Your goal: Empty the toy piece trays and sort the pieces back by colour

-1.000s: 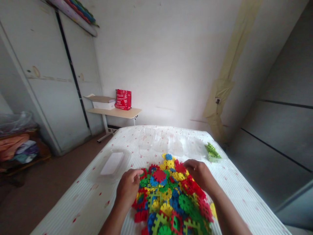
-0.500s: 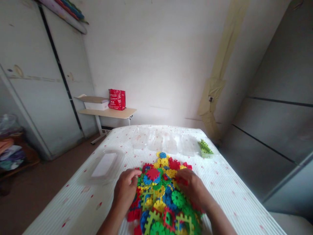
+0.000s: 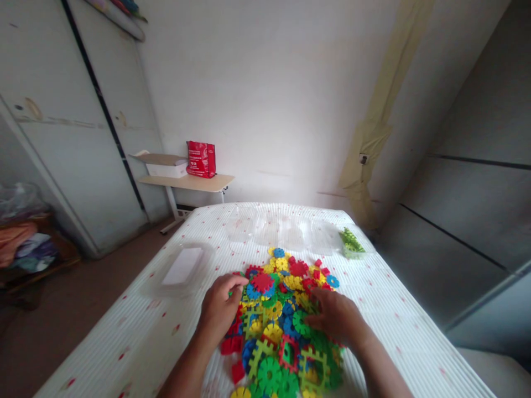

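Observation:
A heap of plastic building pieces in red, yellow, blue and green lies on the table before me. My left hand [image 3: 222, 304] rests at the left edge of the heap, its thumb and index finger apart, beside a red toothed disc [image 3: 263, 283]. On the right side, my right hand [image 3: 338, 315] lies over the pieces, thumb spread from the fingers, near a green notched disc [image 3: 301, 323]. Its fingertips touch pieces close to a red one, and the palm hides some of the heap. Square green frames [image 3: 313, 367] lie toward the front.
Clear plastic containers [image 3: 265, 231] stand in a row along the far side of the table. The rightmost container holds green pieces [image 3: 350, 241]. A clear lid or tray with a white sheet [image 3: 183, 266] lies at left. Behind stands a small table with a red bag [image 3: 201, 159].
My right hand has drawn back toward me and opened out, uncovering red pieces and a blue disc at the heap's right. My left hand has barely moved. The view has tilted slightly.

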{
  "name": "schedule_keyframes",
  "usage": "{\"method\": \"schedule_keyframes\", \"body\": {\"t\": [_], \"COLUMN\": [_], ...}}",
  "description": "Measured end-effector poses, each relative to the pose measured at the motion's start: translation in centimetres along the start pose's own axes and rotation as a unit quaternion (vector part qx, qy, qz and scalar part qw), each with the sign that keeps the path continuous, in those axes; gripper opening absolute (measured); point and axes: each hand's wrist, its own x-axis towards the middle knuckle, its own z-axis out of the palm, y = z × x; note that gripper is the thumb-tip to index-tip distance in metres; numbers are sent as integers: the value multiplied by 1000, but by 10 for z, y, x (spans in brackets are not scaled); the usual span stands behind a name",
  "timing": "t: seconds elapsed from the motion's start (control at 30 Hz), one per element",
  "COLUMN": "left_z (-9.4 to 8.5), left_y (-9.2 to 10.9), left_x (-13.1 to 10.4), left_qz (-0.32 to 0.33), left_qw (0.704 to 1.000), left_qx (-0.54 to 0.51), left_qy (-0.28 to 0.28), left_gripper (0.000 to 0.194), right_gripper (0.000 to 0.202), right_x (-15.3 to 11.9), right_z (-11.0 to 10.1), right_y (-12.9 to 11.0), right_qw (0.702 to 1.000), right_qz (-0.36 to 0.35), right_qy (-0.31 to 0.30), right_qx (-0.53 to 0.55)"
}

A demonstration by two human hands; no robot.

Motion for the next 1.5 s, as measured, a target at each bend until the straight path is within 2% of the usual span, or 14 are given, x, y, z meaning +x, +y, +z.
{"method": "schedule_keyframes", "body": {"t": [0.13, 0.23, 0.33, 0.43, 0.57, 0.63, 0.77, 0.9, 1.0, 1.1, 1.3, 1.4, 1.5], "left_z": [-1, -5, -10, -15, -12, -7, -1, -3, -8, -9, -6, -6, -8], "left_y": [13, 27, 34, 34, 36, 39, 43, 41, 39, 35, 32, 35, 37], "left_x": [-4, -9, -17, -25, -30, -32, -35, -36, -33, -28, -19, -16, -13], "left_qz": [16, 27, 43, 56, 73, 78, 71, 46, 23, 7, -37, -43, -44], "left_qw": [998, 986, 958, 940, 932, 930, 931, 929, 929, 930, 937, 949, 960], "left_qx": [-32, -38, -29, 5, 64, 88, 105, 72, 18, -31, -120, -152, -177], "left_qy": [-53, -157, -282, -338, -348, -348, -343, -359, -369, -366, -327, -272, -211], "left_gripper": [22, 16, 16, 30, 32, 28, 25, 21, 16, 13, 11, 10, 10], "right_gripper": [10, 16, 27, 24, 15, 11, 7, 17, 17, 22, 53, 49, 28], "right_x": [1, 1, -5, -19, -38, -44, -49, -56, -60, -59, -53, -49, -46], "right_z": [0, -5, -16, -28, -31, -26, -12, -4, -1, 3, 11, 14, 11], "right_y": [-1, 2, 3, -5, -17, -14, 9, 23, 20, 15, 7, 6, 9], "right_qw": [1000, 996, 980, 965, 965, 969, 975, 973, 976, 983, 987, 983, 967], "right_qz": [-18, -29, -59, -109, -165, -147, -86, -94, -93, -91, -79, -64, -42], "right_qy": [-11, -7, 4, -3, -41, -18, 51, 17, -14, -8, -2, 8, 10], "right_qx": [20, 84, 188, 237, 201, 197, 198, 209, 197, 159, 137, 172, 251]}}
